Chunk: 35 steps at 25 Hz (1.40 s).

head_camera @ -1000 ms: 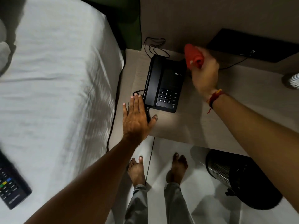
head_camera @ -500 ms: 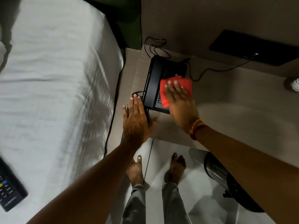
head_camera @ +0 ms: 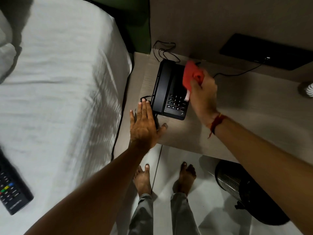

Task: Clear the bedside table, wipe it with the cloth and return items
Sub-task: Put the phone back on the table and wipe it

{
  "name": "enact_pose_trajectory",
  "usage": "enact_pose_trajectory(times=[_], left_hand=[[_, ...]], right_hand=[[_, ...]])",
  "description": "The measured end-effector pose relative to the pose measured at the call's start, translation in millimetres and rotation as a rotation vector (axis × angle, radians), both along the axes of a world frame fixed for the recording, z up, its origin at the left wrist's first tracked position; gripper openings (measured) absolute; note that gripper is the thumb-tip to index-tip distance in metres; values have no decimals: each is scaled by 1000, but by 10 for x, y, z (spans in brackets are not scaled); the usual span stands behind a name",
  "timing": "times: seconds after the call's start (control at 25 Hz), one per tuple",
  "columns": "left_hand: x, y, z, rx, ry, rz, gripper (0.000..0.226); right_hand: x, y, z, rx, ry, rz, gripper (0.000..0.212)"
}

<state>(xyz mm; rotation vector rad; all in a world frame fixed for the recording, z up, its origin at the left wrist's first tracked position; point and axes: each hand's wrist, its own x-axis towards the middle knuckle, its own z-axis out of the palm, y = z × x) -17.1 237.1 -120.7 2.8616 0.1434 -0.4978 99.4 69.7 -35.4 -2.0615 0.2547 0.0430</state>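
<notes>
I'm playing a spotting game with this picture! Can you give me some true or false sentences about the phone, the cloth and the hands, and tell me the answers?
1. The right hand grips a red cloth. True.
2. The phone lies on the bed. False: it sits on the bedside table.
3. The left hand rests flat on the table beside the phone. True.
4. The remote control is on the table. False: it lies on the bed.
5. The cloth is blue. False: it is red.
</notes>
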Motion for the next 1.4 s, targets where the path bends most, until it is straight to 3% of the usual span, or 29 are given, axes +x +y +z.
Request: enact_pose_trajectory(times=[0.12, 0.24, 0.4, 0.64, 0.84, 1.04, 1.28, 1.4], left_hand=[[-12, -6, 15, -16, -1, 16, 113], [-14, 12, 24, -35, -3, 40, 110], [3, 101, 49, -57, 23, 37, 102], [-37, 199, 33, -69, 22, 0, 96], [-89, 189, 91, -43, 47, -17, 96], [-187, 92, 215, -42, 14, 32, 88], [-314, -237, 383, -62, 62, 198, 88], [-345, -397, 380, -67, 43, 209, 86]], right_hand=[[397, 209, -130, -258, -87, 323, 55], [265, 394, -432, -565, -127, 652, 68], [-140, 337, -567, -642, -265, 672, 76], [-507, 157, -695, -763, -381, 879, 80], [-829, 80, -707, -639, -344, 877, 70], [-943, -241, -500, -212, -10, 747, 59], [-1330, -1122, -432, -543, 17, 474, 69], [-1571, -1293, -626, -701, 157, 567, 89]])
